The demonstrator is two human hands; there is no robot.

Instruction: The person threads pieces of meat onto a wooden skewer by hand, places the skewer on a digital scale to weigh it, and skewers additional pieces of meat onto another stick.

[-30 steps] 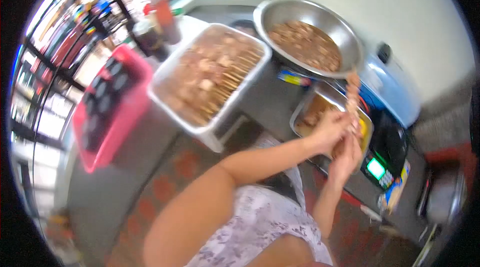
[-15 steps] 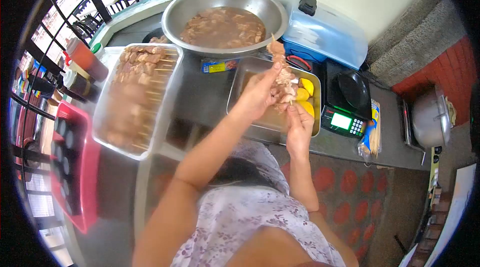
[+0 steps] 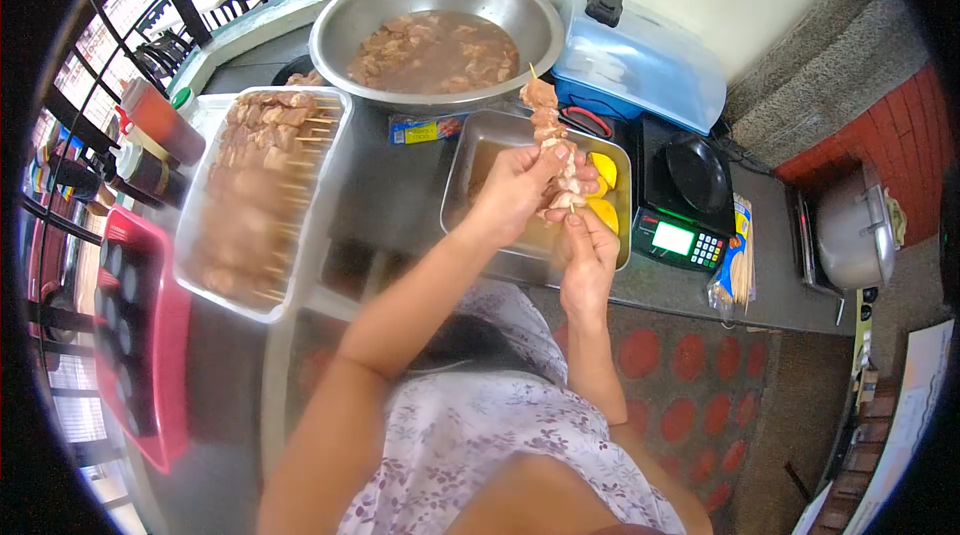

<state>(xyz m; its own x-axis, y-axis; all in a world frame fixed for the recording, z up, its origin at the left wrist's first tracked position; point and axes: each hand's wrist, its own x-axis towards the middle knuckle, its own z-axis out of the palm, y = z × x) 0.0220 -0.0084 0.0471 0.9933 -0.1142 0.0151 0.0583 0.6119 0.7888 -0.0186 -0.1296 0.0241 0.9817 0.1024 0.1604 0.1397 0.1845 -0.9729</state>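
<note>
A skewer of raw meat (image 3: 541,100) stands nearly upright over the metal tray, its pointed stick tip showing above the top piece. Wrapped around the lower meat is my left hand (image 3: 513,193), with thumb and fingers pressing the pieces. Below it, my right hand (image 3: 588,260) pinches the bottom end of the stick. Behind the hands lies the rectangular metal tray (image 3: 458,170), holding brownish liquid and yellow pieces (image 3: 601,190) that look like fruit. To the left, a white plastic tray (image 3: 190,265) carries rows of finished meat skewers (image 3: 265,185).
A large steel basin (image 3: 335,50) of meat in liquid stands at the back. On the right are a digital scale (image 3: 690,195), a bag of sticks (image 3: 738,260) and a blue lidded box (image 3: 640,65). Sauce bottles (image 3: 165,120) and a pink tub (image 3: 175,355) sit left.
My left hand has shifted slightly on the meat, and more pieces show separated above it. The view has moved a little; both hands keep hold of the skewer.
</note>
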